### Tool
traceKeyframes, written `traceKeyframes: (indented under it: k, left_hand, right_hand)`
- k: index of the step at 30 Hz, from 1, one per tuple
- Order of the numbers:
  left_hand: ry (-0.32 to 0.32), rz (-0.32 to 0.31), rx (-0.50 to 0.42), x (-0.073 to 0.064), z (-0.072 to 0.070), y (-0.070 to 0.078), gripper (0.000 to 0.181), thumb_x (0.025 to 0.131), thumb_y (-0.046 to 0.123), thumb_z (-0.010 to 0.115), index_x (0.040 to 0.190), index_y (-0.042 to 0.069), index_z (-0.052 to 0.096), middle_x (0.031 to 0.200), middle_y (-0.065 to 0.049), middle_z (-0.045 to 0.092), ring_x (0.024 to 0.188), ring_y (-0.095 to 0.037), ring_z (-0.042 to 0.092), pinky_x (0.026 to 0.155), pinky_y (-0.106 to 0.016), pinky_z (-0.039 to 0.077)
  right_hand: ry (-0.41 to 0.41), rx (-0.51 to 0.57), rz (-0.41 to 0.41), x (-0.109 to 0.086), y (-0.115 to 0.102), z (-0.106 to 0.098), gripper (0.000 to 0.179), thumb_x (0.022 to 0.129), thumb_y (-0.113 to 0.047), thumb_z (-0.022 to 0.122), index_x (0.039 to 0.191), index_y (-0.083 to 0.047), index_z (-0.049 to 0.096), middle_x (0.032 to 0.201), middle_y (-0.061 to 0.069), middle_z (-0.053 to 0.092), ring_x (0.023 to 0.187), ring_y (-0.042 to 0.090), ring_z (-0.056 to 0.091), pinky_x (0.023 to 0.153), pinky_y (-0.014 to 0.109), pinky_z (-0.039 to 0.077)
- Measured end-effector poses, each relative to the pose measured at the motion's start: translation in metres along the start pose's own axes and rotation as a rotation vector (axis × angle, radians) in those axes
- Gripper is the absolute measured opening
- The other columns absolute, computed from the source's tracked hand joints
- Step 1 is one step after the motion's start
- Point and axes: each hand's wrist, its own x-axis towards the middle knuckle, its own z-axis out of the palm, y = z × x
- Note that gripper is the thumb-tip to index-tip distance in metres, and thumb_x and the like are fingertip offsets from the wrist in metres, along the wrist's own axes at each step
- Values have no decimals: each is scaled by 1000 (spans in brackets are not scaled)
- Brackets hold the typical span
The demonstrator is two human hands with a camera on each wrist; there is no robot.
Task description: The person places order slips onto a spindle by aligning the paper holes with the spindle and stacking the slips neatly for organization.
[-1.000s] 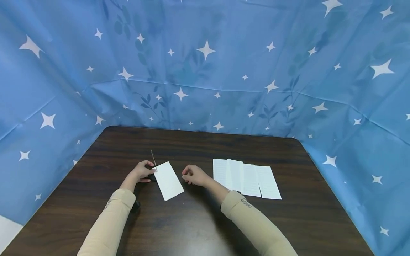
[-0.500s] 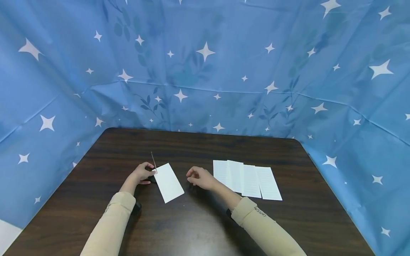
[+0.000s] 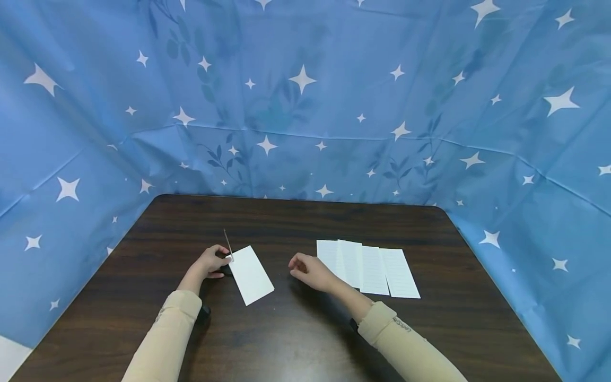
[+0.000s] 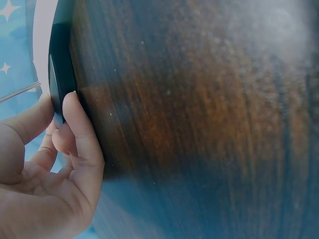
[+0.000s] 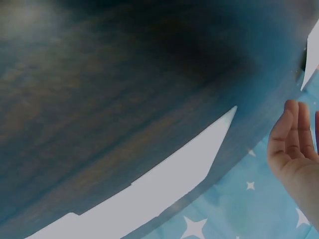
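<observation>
At the left of the table, my left hand (image 3: pixel 211 261) pinches a small black block-like thing (image 4: pixel 62 74) between thumb and fingers; its exact kind is unclear. A thin rod (image 3: pixel 228 244) sticks up beside the fingertips, where it joins is hidden. From the same spot a white sheet of paper (image 3: pixel 250 276) slants toward the middle, its upper left corner at my left thumb. To the right of that sheet, apart from it, my right hand (image 3: pixel 312 271) hovers over the table with loosely bent fingers. Nothing is in the right hand (image 5: pixel 294 144) in the right wrist view.
Several white sheets with faint lines (image 3: pixel 401 273) lie overlapping in a row right of my right hand. Under everything is a dark wood table (image 3: pixel 286 339). A blue curtain with white stars (image 3: pixel 305 132) hangs behind its far edge.
My right hand has drawn back from the sheet, to the right and slightly nearer to me. The left hand keeps its grip in the same place, and the sheet stays there too.
</observation>
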Motion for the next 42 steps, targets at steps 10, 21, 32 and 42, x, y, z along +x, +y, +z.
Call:
traceKeyframes:
  k: [10, 21, 32, 42]
  left_hand:
    - [8, 13, -9, 4, -2, 1, 26, 96, 6, 49, 118, -3, 39, 110, -22, 37, 76, -17, 49, 57, -21, 56]
    - [3, 5, -13, 2, 3, -2, 27, 96, 6, 49, 120, -3, 39, 110, -22, 37, 76, -18, 49, 59, -22, 56]
    - [16, 18, -33, -3, 3, -3, 28, 96, 6, 51, 119, -4, 40, 105, -20, 39, 77, -19, 49, 59, -23, 56]
    - [-31, 80, -52, 73, -6, -59, 33, 91, 23, 63, 116, 8, 47, 105, -21, 41, 76, -24, 52, 62, -33, 58]
  right_hand:
    - [-29, -123, -58, -12, 12, -10, 19, 92, -10, 58, 108, 0, 60, 106, 11, 65, 96, 24, 63, 86, 37, 54]
    - [-15, -268, -12, -29, 23, -24, 27, 90, -17, 63, 113, -3, 58, 114, 11, 61, 105, 29, 58, 90, 45, 50]
    - [-32, -524, 31, -40, 40, -26, 46, 86, -26, 69, 125, -6, 54, 130, 18, 53, 123, 36, 49, 88, 60, 46]
    - [-91, -472, 178, -37, 58, -39, 67, 85, -36, 69, 136, -2, 42, 143, 25, 39, 133, 46, 32, 98, 69, 35]
